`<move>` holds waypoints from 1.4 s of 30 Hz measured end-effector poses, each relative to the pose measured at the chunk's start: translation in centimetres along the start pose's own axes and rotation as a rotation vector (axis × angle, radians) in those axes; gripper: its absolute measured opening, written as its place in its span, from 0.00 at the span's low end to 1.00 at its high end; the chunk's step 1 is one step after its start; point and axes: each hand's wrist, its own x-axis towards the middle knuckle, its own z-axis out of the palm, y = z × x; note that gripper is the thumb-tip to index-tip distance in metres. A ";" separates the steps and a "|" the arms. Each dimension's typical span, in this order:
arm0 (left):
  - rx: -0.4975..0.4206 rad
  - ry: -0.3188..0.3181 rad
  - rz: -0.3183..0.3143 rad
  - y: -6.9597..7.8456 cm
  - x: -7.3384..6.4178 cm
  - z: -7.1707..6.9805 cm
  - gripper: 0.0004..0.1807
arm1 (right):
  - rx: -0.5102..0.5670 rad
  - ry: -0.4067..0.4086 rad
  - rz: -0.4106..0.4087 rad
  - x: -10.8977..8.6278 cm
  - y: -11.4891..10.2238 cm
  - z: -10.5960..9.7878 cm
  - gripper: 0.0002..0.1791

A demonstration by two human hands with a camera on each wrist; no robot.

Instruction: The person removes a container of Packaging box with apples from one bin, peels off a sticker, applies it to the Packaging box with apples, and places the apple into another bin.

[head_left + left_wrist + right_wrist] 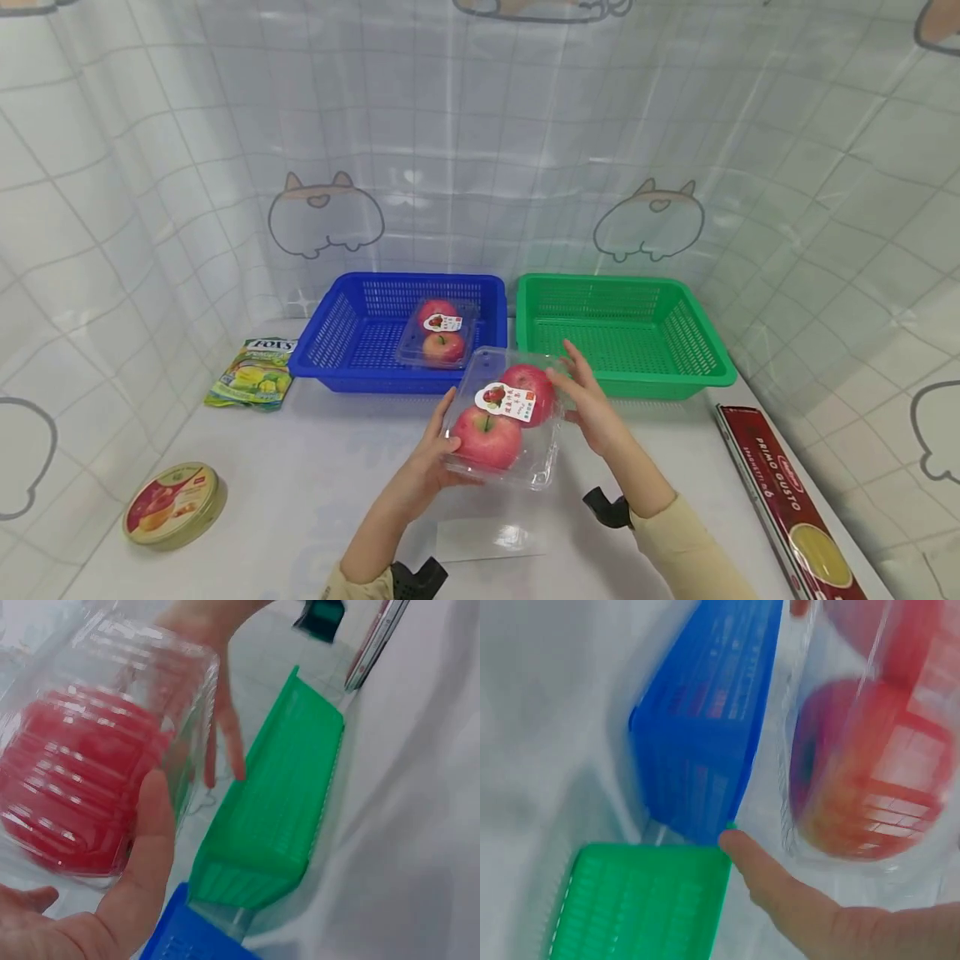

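Observation:
A clear plastic box of apples (506,421), with two red apples and a white label on its lid, is held tilted above the table between both hands. My left hand (427,471) grips its lower left corner, thumb on top and other fingers along the side and underneath. At the upper right edge, my right hand (592,412) holds the box with one digit over the lid, while another finger (769,874) stretches out past the side. A second box of apples (441,335) lies in the blue basket (341,333), beyond the held one.
Right of the blue basket stands a green basket (615,333). A candy bag (255,373) and a round tin (172,504) lie on the left. A red spaghetti box (787,500) lies along the right edge. A tiled-pattern curtain (480,167) hangs behind.

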 end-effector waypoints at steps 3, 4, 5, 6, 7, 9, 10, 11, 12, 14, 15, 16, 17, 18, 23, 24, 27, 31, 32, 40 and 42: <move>0.019 0.084 0.028 0.5 -0.1 -0.5 0.43 | -0.041 -0.011 -0.002 -1.0 0.2 1.1 0.41; 0.023 0.113 0.036 0.7 -0.1 -0.8 0.43 | -0.048 -0.027 -0.001 -1.3 0.3 1.5 0.41; 0.030 0.140 0.045 0.9 -0.1 -1.0 0.43 | -0.054 -0.046 0.001 -1.6 0.4 1.9 0.41; 0.038 0.165 0.056 1.1 -0.1 -1.2 0.42 | -0.054 -0.070 0.005 -1.9 0.5 2.3 0.41; 0.047 0.187 0.065 1.2 0.0 -1.5 0.42 | -0.053 -0.096 0.009 -2.1 0.5 2.7 0.41; 0.054 0.218 0.084 1.5 0.0 -2.0 0.41 | -0.041 -0.146 0.025 -2.4 0.5 3.5 0.41; 0.055 0.226 0.093 1.7 0.0 -2.2 0.41 | -0.034 -0.167 0.032 -2.5 0.6 3.9 0.41; 0.063 0.234 0.100 1.8 0.1 -2.5 0.41 | -0.029 -0.183 0.039 -2.5 0.5 4.2 0.41; 0.069 0.242 0.106 1.9 0.1 -2.7 0.41 | -0.019 -0.196 0.043 -2.4 0.5 4.5 0.41; 0.072 0.253 0.119 2.1 0.2 -3.2 0.41 | -0.001 -0.212 0.046 -2.1 0.4 5.1 0.40; 0.077 0.256 0.125 2.2 0.2 -3.4 0.41 | 0.007 -0.214 0.046 -1.9 0.4 5.4 0.40; 0.083 0.260 0.128 2.4 0.2 -3.6 0.41 | 0.017 -0.214 0.045 -1.7 0.3 5.7 0.39; 0.088 0.264 0.133 2.5 0.2 -3.8 0.41 | 0.026 -0.214 0.044 -1.4 0.2 6.0 0.39; 0.091 0.271 0.136 2.6 0.2 -4.0 0.41 | 0.037 -0.215 0.042 -1.2 0.2 6.3 0.38; 0.129 0.304 0.133 3.7 0.1 -5.1 0.41 | 0.076 -0.194 0.020 0.4 -0.5 8.0 0.35; 0.136 0.312 0.130 4.0 0.2 -5.4 0.41 | 0.089 -0.186 0.017 0.8 -0.7 8.4 0.35; 0.143 0.332 0.131 4.8 0.4 -6.3 0.41 | 0.127 -0.159 0.016 1.9 -1.1 9.5 0.34; 0.132 0.362 0.141 5.7 0.9 -7.5 0.39 | 0.170 -0.134 0.023 3.4 -1.6 10.9 0.34; 0.122 0.371 0.143 5.9 1.0 -7.8 0.38 | 0.177 -0.132 0.023 3.7 -1.7 11.2 0.34; 0.155 0.486 0.140 6.5 1.1 -10.0 0.36 | 0.218 -0.132 -0.002 5.9 -1.8 13.5 0.33; 0.219 0.581 0.147 6.6 0.8 -10.7 0.37 | 0.234 -0.130 0.001 6.6 -1.8 14.1 0.33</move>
